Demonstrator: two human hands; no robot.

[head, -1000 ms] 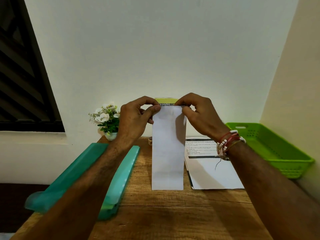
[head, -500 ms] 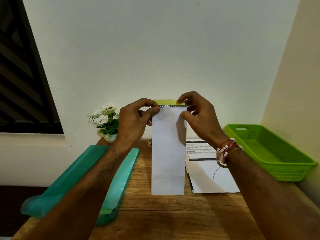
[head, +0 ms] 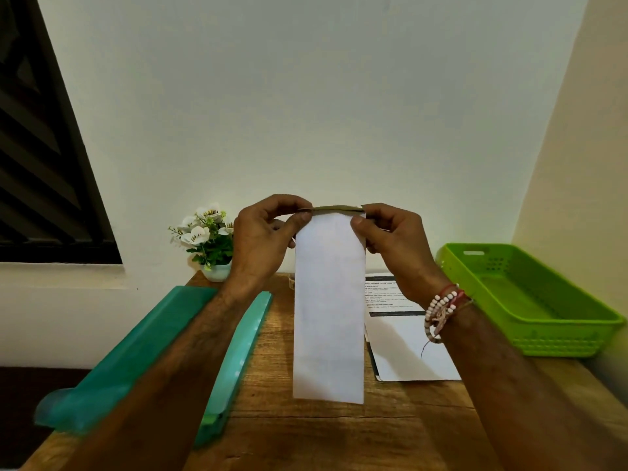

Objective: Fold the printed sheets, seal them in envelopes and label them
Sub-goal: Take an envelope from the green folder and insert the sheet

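White paper stands upright over the wooden table (head: 339,433): a long envelope (head: 329,307), held at its top corners. The left hand (head: 261,239) and right hand (head: 394,246) each pinch the flap (head: 336,208) between thumb and fingers, bending it over. Sealing looks under way; labelling is not yet done. More printed sheets (head: 407,334) lie just beside it, unfolded, so most of the job seems left. The green basket (head: 530,300) holds nothing visible.
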